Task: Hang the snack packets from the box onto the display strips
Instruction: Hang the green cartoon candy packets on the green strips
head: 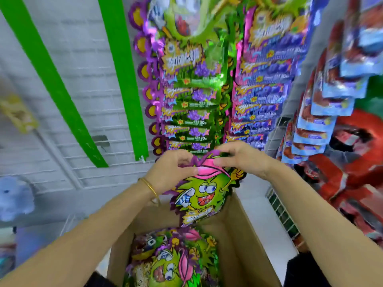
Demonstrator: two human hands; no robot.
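Two hands hold one snack packet (201,195) up by its top edge, above the open cardboard box (238,235) and just below the lowest hanging packs. L hand (165,172) pinches the top-left corner, fingers curled in on the purple fringe. R hand (244,158) pinches the top-right, thumb on the pink cap print and the other fingers curled over the rim behind. The pkt is a jagged green cartoon shape w/ purple edging, hanging face-out and tilted a bit.

More loose packets (172,259) of the same kind lie piled in the box btm. Straight above the hands, a green grape column (188,112) of packs hangs overlapped; just beside it on the R hangs a purple column (259,96). To the L, 2 bare green strips (124,79) hang against the white wire grid (83,59).

Gold bangle (150,186) on the L wrist. Red-and-blue packs (323,104) hang at far R, blurred. A blue plush toy (14,197) sits at the L edge.
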